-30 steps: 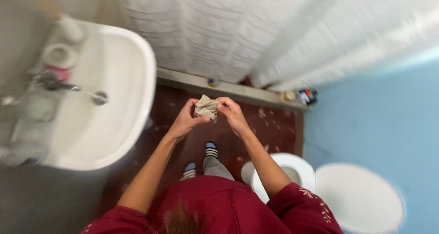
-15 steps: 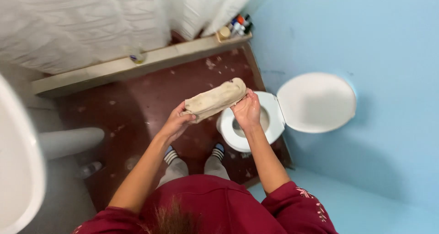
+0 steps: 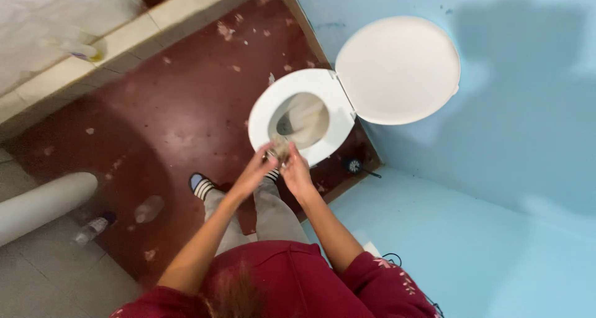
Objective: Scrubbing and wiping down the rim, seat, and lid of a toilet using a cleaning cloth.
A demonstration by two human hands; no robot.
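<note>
My left hand [image 3: 256,171] and my right hand [image 3: 295,172] are pressed together over the near rim of a white toilet [image 3: 264,116]. Both grip a bunched beige cloth [image 3: 279,149], which shows only as a small wad between the fingers. The toilet's seat is down and its round white lid [image 3: 397,69] stands open against the blue wall. My feet in striped socks [image 3: 200,186] stand on the dark red floor just in front of the bowl.
A toilet brush [image 3: 355,166] sits by the bowl's right side at the blue wall. A white sink pedestal [image 3: 43,203] and a small bottle [image 3: 92,227] lie at the left. A tiled ledge [image 3: 118,35] runs along the top left.
The view swung from the sink to the toilet. The cloth, stretched out between my hands half a second ago, is now bunched up, and both hands have come together low over the bowl's rim.
</note>
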